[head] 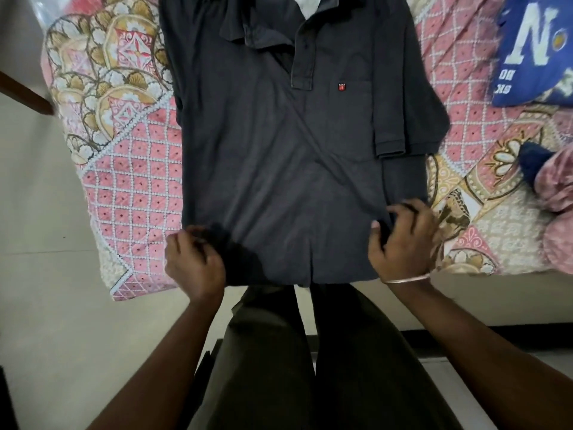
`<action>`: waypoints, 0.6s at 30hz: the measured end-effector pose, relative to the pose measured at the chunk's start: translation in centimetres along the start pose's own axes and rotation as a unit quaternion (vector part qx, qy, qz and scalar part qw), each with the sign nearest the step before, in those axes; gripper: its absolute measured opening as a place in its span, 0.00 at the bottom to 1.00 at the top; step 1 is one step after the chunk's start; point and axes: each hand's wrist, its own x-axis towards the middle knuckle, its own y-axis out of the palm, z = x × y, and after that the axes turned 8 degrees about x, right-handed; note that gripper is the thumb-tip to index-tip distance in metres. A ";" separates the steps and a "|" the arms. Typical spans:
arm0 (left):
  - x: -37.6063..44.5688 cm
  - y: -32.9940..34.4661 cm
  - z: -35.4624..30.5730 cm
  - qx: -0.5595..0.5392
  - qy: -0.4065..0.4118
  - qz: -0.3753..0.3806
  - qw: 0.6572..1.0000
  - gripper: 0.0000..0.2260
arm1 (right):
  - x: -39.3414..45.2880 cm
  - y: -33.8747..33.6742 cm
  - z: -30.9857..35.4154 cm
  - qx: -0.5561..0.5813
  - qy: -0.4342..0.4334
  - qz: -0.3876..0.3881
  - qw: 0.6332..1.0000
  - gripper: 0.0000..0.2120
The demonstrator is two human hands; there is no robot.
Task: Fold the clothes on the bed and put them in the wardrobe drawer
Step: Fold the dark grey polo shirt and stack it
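The dark polo shirt (279,144) lies flat on the bed (130,169), hem at six o'clock. The left hand (193,262) and right hand (403,240) each pinch a hem corner; lifting both evenly toward twelve o'clock should keep the fold square.

Dark grey polo shirt (279,150) flat on the pink patterned quilted bed (136,181), collar at far side, hem at near edge. Left hand (193,259) on hem's left corner, right hand (403,240) on right corner. Blue printed garment (533,48) far right on bed, apart from shirt.
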 end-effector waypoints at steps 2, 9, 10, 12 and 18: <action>2.2 1.1 -2.5 -0.008 0.129 0.031 0.991 0.12 | 3.0 1.8 1.6 0.019 -0.092 0.031 0.995 0.13; 11.7 5.3 -13.4 0.106 0.333 0.040 0.936 0.20 | 12.5 5.8 3.5 -0.070 -0.123 0.074 0.987 0.22; 12.9 5.7 -14.3 0.121 0.328 0.046 0.936 0.23 | 13.8 6.1 3.2 -0.091 -0.075 0.075 0.990 0.24; 14.0 6.2 -15.1 0.144 0.313 0.054 0.937 0.26 | 15.6 6.2 2.3 -0.105 0.034 0.065 0.992 0.26; 14.3 7.6 -15.0 0.162 0.307 0.035 0.937 0.28 | 16.8 6.8 0.3 -0.120 0.089 0.055 0.987 0.28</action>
